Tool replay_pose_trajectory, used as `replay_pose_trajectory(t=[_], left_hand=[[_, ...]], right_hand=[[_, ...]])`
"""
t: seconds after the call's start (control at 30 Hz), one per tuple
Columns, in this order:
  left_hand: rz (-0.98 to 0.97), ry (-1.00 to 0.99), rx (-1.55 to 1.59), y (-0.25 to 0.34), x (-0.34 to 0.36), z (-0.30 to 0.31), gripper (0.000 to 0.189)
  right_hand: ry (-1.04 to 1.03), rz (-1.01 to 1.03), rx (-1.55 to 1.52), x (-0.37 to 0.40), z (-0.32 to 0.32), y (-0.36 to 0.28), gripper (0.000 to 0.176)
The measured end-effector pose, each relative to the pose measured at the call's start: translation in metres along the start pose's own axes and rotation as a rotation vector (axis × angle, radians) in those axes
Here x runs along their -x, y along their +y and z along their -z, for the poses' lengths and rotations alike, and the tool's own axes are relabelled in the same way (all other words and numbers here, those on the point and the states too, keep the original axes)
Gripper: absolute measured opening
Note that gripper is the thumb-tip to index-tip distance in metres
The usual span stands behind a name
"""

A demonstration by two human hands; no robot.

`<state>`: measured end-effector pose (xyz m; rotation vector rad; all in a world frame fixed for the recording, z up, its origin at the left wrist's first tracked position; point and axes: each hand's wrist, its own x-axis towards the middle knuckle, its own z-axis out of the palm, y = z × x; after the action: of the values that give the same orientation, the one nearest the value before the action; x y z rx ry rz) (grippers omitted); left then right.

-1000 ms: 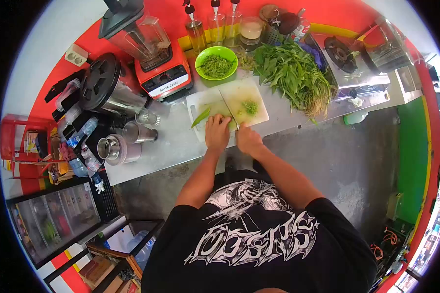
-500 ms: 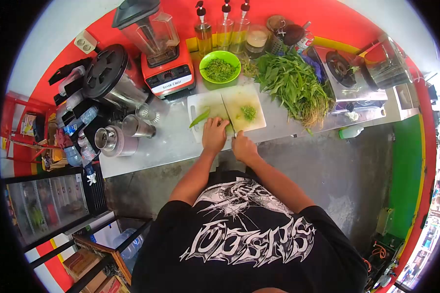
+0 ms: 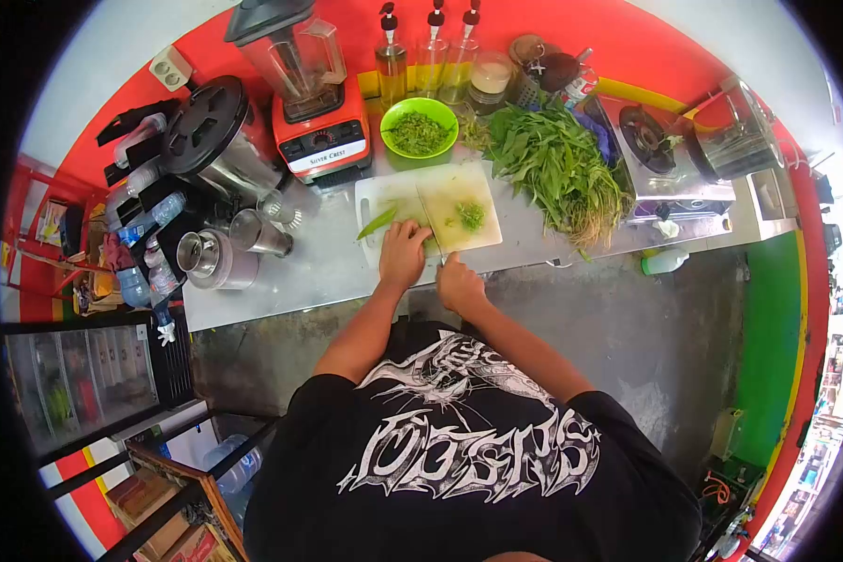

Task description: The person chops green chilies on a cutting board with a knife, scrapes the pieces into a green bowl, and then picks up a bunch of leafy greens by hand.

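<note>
A white cutting board lies near the counter's front edge. My right hand is closed round the handle of a knife, whose thin blade points away from me across the board. Left of the blade, my left hand presses its closed fingers on the board, holding a long green chili; its pointed end sticks out to the left, and the rest is hidden under the fingers. Right of the blade rests a small heap of chopped green pieces.
Behind the board stands a lime-green bowl of chopped greens. A large bunch of leafy greens lies to the right, before a gas stove. A red blender, metal cups and pump bottles also stand on the counter.
The view has shifted slightly. Both hands stay at the board with the knife and chili, and the chopped heap looks much the same.
</note>
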<state>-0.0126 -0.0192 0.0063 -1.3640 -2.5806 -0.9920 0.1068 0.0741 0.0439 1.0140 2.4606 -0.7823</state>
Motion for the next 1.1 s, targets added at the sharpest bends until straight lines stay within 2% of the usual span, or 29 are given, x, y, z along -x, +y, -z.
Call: replay_pose_trajectory(t=[0.17,0.27,0.33,0.4,0.47,0.53,0.63,0.67,0.8,0.97,1.1], left_hand=[[-0.044,0.042,0.016,0.0,0.003,0.002,0.034],[-0.031,0.049,0.089,-0.003,0.004,0.004,0.035],[-0.018,0.122,0.251,-0.007,0.003,0.007,0.032],[-0.001,0.109,0.247,-0.01,0.005,0.014,0.028],[0.019,0.098,0.242,-0.014,0.009,0.023,0.024],[-0.023,-0.027,0.133,-0.023,0.014,0.03,0.025],[-0.099,-0.112,-0.016,-0.035,0.028,0.041,0.032],[-0.106,-0.133,-0.059,-0.04,0.032,0.043,0.037],[-0.057,-0.211,-0.156,-0.043,0.037,0.052,0.04],[-0.03,-0.216,-0.175,-0.044,0.037,0.048,0.036],[-0.101,-0.171,-0.107,-0.049,0.038,0.047,0.033]], right_hand=[[0.057,0.102,0.04,-0.029,0.013,0.0,0.044],[-0.001,0.12,0.02,-0.025,0.041,-0.008,0.04],[-0.038,0.118,-0.011,-0.019,0.049,-0.005,0.041],[-0.076,0.118,-0.042,-0.014,0.046,-0.002,0.041],[0.01,0.124,0.042,-0.006,0.035,0.002,0.041],[0.025,0.121,0.048,-0.003,0.025,0.003,0.041],[0.031,0.099,0.047,0.002,0.019,0.001,0.041],[0.031,0.076,0.041,0.004,0.019,0.0,0.042],[0.045,0.04,0.083,0.006,0.013,-0.001,0.038],[0.045,0.04,0.077,0.007,0.011,0.003,0.04],[0.023,0.103,0.065,-0.005,0.018,0.006,0.042]])
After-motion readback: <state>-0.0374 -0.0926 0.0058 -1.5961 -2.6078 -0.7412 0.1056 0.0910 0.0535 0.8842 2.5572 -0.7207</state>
